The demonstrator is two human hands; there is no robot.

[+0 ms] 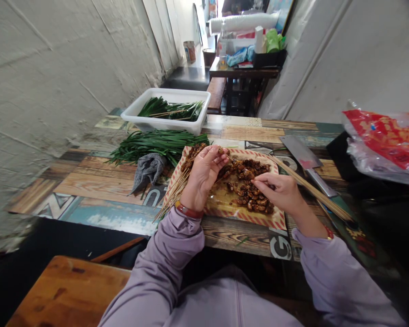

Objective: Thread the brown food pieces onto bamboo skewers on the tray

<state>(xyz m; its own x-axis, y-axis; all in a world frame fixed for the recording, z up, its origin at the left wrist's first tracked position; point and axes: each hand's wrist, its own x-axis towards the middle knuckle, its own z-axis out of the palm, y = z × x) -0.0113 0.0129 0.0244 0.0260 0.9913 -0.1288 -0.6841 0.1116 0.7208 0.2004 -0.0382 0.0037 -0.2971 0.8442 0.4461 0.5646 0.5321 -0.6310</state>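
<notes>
Low over the tray's left half, my left hand (207, 170) is closed, palm turned up, fingertips around a thin skewer with a brown bit of meat at the tips. My right hand (282, 193) pinches thumb and forefinger together over the pile of dark marinated meat pieces (254, 200); what lies between the fingertips is too small to make out. Both are above a paper-lined tray with a red-striped rim (245, 218). Finished-looking meat skewers (192, 156) lie along its left side, their bare sticks (172, 195) pointing toward me, partly hidden by my left wrist.
Beyond the tray lie green chives (153, 145) and a white tub (131, 116) holding more. A grey cloth (149, 168) sits left. On the right are a bundle of bamboo skewers (313, 195), a cleaver (303, 154) and a red-printed plastic bag (385, 141). Walls flank the table.
</notes>
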